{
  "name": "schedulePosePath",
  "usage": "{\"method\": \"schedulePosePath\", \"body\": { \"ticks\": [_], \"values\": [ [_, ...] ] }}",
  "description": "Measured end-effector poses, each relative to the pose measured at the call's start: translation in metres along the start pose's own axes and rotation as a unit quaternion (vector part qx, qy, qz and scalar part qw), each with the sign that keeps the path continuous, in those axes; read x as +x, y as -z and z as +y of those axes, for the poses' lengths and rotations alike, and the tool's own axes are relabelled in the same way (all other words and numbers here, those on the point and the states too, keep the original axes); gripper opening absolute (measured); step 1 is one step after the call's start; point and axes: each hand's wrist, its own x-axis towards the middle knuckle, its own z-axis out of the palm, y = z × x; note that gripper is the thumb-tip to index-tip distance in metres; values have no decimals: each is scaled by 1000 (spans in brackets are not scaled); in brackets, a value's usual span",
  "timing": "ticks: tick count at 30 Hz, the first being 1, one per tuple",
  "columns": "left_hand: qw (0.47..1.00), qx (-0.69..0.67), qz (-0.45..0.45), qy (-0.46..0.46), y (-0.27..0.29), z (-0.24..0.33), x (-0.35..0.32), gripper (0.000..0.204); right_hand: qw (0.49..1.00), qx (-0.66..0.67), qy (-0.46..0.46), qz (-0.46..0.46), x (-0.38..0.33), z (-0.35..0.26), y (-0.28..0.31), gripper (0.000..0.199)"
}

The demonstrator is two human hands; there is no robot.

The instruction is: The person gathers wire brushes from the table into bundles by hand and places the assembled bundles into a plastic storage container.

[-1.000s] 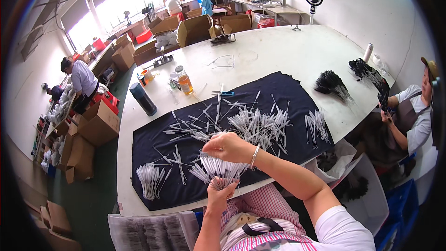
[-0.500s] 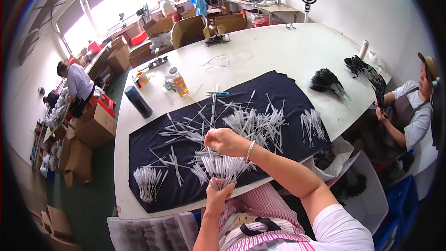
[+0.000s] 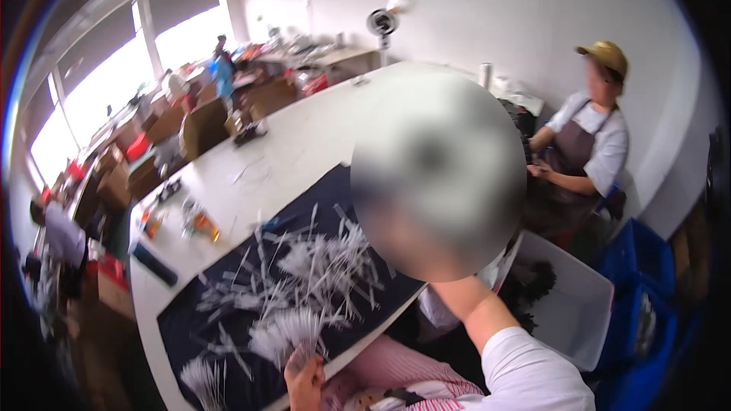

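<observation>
The left hand (image 3: 304, 380) is clenched around the stems of a fanned bunch of white feathers (image 3: 285, 331), which spreads up and away from its fingers over the dark cloth (image 3: 228, 312). The right hand is hidden behind a blur above its forearm (image 3: 476, 308), so its grip cannot be told. Beyond the bunch, loose white feathers (image 3: 327, 266) lie scattered on the cloth, and farther off a seated person in a yellow cap (image 3: 590, 137) works at the white table (image 3: 304, 144).

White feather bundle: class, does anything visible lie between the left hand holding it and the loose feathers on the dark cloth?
Nothing visible does: the left hand grips the white feather bundle directly above the dark cloth, loose feathers just beyond.
</observation>
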Motion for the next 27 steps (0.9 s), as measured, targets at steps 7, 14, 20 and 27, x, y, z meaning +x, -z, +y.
{"method": "schedulePosePath", "body": {
  "ticks": [7, 14, 20, 27],
  "values": [
    [998, -46, -10, -44, -12, 5, 10, 17, 971, 163, -15, -175, -39, -77, 26, 92],
    [844, 456, 33, -282, 17, -20, 16, 18, 797, 472, 224, -305, -152, -197, -26, 123],
    [740, 612, 162, -228, -10, -4, -8, 34, 724, 634, -95, -256, -166, -226, -39, 62],
    [972, -64, -156, 165, -9, 33, -25, 25, 426, 736, -101, -517, -150, -212, -31, 70]
  ]
}}
